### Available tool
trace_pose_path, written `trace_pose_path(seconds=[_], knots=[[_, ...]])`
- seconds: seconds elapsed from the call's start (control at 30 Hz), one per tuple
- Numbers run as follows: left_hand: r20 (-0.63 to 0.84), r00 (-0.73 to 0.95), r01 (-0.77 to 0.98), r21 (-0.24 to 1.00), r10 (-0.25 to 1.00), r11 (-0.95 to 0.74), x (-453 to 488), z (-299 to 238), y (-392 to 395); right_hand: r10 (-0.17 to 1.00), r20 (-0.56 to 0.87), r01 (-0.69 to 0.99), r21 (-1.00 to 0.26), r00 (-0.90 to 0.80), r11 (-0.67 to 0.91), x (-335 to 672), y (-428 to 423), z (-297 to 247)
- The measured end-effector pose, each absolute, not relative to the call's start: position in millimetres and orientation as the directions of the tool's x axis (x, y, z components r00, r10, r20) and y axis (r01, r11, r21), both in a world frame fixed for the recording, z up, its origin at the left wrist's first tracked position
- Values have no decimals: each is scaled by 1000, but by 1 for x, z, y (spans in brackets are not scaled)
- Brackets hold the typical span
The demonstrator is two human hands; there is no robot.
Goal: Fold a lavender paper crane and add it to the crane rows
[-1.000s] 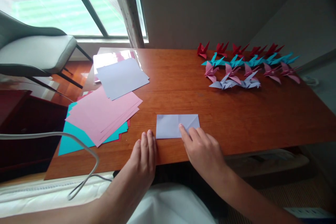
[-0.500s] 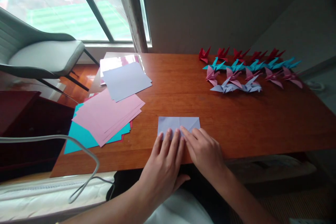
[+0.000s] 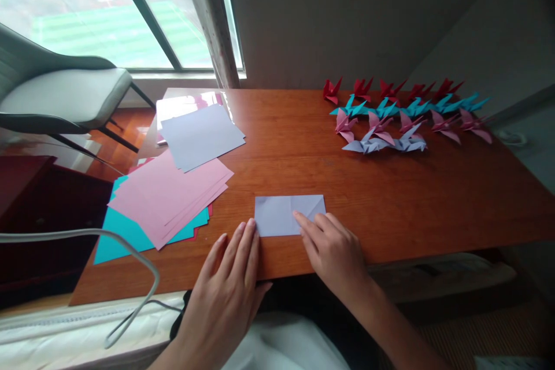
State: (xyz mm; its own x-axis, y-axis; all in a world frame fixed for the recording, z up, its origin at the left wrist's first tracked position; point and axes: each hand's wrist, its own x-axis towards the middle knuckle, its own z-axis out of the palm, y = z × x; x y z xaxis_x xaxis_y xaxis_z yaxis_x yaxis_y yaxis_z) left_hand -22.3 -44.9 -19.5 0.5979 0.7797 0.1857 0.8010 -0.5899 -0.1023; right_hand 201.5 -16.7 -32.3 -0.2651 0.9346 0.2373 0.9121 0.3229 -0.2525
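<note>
A lavender paper (image 3: 281, 215), folded into a flat rectangle, lies near the front edge of the wooden table (image 3: 390, 196). My right hand (image 3: 333, 248) rests with its fingers stretched out, the fingertips pressing the paper's lower right part. My left hand (image 3: 229, 277) lies flat and open on the table just left of the paper, its fingertips touching the paper's lower left corner. Neither hand holds anything.
Loose sheets lie at the left: pink sheets (image 3: 169, 193) over teal sheets (image 3: 117, 237), with a lavender sheet (image 3: 202, 136) behind. Rows of folded paper cranes (image 3: 390, 115) in red, teal, pink and lavender stand at the back right. A grey chair (image 3: 65, 92) and a cable (image 3: 130, 248) are at the left.
My left hand has slid left off the folded paper, where it lay half a second ago, to the paper's left corner. My right hand has stayed pressing the paper.
</note>
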Motion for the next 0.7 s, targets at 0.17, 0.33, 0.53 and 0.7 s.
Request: trace_pose_path(seconds=[0.17, 0.33, 0.53, 0.7], knots=[[220, 578, 813, -72, 786, -578, -26, -17, -44, 946, 216, 916, -272, -242, 296, 201, -17, -31], [351, 594, 738, 120, 724, -664, -16, -11, -29, 950, 153, 888, -342, -271, 308, 204, -13, -27], [275, 750, 612, 58, 602, -789, 4, -8, 2, 954, 126, 743, -603, -271, 290, 221, -2, -21], [160, 769, 631, -36, 619, -775, 18, -1, 13, 973, 173, 703, -673, -151, 228, 238, -1, -17]])
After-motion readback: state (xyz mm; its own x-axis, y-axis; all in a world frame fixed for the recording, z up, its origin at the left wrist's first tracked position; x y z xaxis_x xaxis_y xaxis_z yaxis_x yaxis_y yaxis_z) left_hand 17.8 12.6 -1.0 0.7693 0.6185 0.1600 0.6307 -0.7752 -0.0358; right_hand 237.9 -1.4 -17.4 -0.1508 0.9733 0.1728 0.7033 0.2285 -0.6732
